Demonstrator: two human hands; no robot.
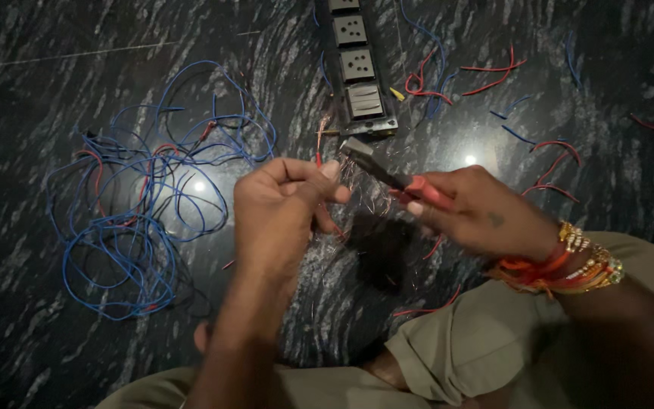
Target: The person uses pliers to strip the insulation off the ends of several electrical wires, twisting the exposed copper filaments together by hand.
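My left hand (285, 208) pinches a short red wire (319, 148) whose bare copper strands stick up above the fingers. Red-handled pliers (387, 173) are gripped in my right hand (474, 212), their dark jaws pointing up-left, close to the wire's stripped end. Both hands hover over a dark marbled floor (54, 91). Just beyond the plier tips lies a black switchboard strip (359, 68) with sockets and a switch. Beaded bracelets and red threads circle my right wrist.
A tangled heap of blue, red and black wires (145, 197) lies to the left. Cut red and blue wire pieces (493, 76) are scattered at the upper right, more near my knee. Fine copper strands litter the floor between my hands. My legs in khaki cloth (486, 333) fill the bottom.
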